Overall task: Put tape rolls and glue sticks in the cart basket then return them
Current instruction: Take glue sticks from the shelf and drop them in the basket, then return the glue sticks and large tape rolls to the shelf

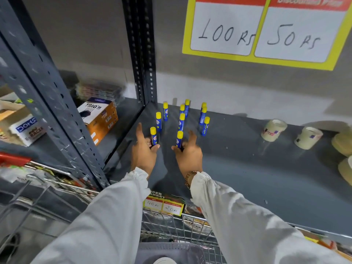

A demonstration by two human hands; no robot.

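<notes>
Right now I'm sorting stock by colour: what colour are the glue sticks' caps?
Yellow caps on blue bodies, clearest in the head view on the glue sticks.

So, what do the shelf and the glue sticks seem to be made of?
Shelf: likely painted metal, dark grey and slightly glossy, with a punched upright post. Glue sticks: probably smooth plastic, with blue printed bodies and yellow caps.

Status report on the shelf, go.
Left hand and right hand each grip an upright glue stick. Tape rolls right on shelf. Nothing obstructing.
</notes>
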